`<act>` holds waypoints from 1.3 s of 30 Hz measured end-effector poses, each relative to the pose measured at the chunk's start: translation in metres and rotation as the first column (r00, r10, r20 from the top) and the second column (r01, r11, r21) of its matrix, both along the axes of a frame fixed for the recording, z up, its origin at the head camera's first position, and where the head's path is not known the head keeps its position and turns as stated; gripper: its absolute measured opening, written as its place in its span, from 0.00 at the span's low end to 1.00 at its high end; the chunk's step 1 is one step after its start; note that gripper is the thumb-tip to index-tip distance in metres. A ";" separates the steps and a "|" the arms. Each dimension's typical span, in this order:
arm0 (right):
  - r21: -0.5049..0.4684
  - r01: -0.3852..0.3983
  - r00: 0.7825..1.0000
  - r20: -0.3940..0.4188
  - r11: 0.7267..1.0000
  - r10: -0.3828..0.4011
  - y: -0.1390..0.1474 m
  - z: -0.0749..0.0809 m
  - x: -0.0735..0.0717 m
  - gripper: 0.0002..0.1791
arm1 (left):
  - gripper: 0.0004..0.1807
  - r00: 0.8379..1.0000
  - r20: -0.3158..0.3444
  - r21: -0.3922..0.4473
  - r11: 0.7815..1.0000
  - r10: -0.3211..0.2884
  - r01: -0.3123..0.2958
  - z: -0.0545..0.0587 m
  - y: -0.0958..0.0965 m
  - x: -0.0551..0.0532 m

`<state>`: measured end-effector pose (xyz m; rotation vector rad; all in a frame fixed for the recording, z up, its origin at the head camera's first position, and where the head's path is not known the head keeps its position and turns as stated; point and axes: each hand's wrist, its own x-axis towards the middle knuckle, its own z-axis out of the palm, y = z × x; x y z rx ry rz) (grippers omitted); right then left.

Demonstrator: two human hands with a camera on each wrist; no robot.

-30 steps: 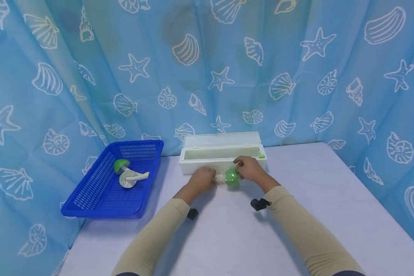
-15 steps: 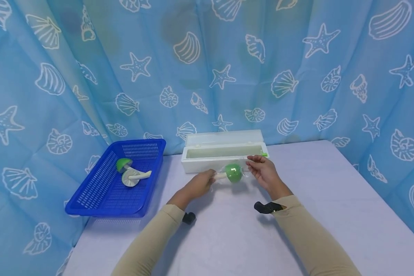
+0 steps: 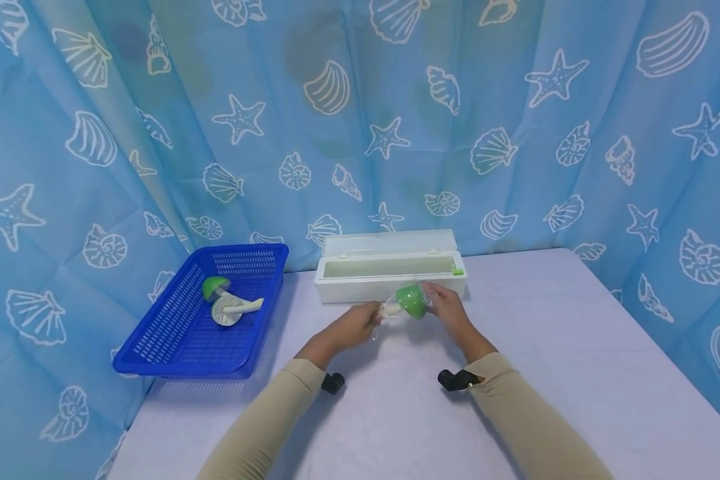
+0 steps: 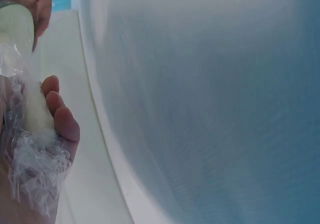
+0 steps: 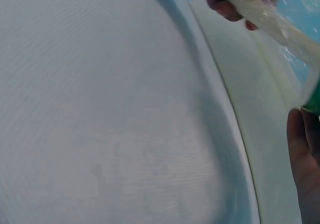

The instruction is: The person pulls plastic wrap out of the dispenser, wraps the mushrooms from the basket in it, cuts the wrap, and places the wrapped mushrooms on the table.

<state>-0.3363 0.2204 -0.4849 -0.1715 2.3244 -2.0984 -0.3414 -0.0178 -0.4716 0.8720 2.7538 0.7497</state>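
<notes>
A model mushroom (image 3: 411, 301) with a green cap and pale stem is held just in front of the white box, loosely covered in clear cling film (image 4: 37, 166). My left hand (image 3: 354, 325) grips the stem end, and crumpled film bunches over its palm in the left wrist view. At the cap's right side, my right hand (image 3: 447, 308) holds the cap and film by their edge. In the right wrist view the stem (image 5: 272, 24) slants between both hands, while the cap is mostly cut off by the frame.
Behind the hands stands a long white cling film box (image 3: 360, 291), its lid (image 3: 390, 241) raised and a green slider (image 3: 457, 271) at its right end. A blue basket (image 3: 174, 369) on the left contains two more green-capped mushrooms (image 3: 227, 310). A shell-patterned curtain (image 3: 336, 133) encloses the table.
My right hand went out to the cap's right with the film, then came back in against the cap. The mushroom has been lifted and tilted slightly. My left hand keeps its hold on the stem.
</notes>
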 end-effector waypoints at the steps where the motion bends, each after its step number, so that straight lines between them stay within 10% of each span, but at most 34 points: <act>1: 0.038 0.003 1.000 -0.028 0.999 -0.002 -0.002 0.000 0.001 0.27 | 0.12 1.000 0.008 0.006 1.000 -0.004 0.004 0.000 0.000 0.001; 7: 0.312 0.165 0.958 -0.275 0.936 -0.078 -0.013 0.001 0.007 0.31 | 0.11 0.997 0.061 0.005 0.999 -0.040 0.040 0.001 0.003 0.006; 12: 0.216 0.229 0.911 -0.392 0.949 -0.130 -0.017 0.006 0.005 0.18 | 0.11 0.995 0.073 0.017 0.998 -0.066 0.064 0.006 0.008 0.011; 21: 0.058 0.210 0.963 -0.184 0.976 -0.197 -0.027 0.004 0.003 0.12 | 0.14 0.995 0.032 -0.011 0.995 -0.099 0.100 0.009 0.017 0.015; 29: 0.033 0.327 0.945 -0.044 0.945 -0.325 -0.024 -0.001 0.000 0.07 | 0.16 0.996 0.044 -0.050 0.996 -0.078 0.080 0.006 0.025 0.022; 39: -0.086 0.111 0.994 0.034 0.990 -0.108 -0.014 0.003 -0.008 0.30 | 0.16 1.000 -0.019 -0.053 0.999 -0.014 0.013 0.002 0.020 0.021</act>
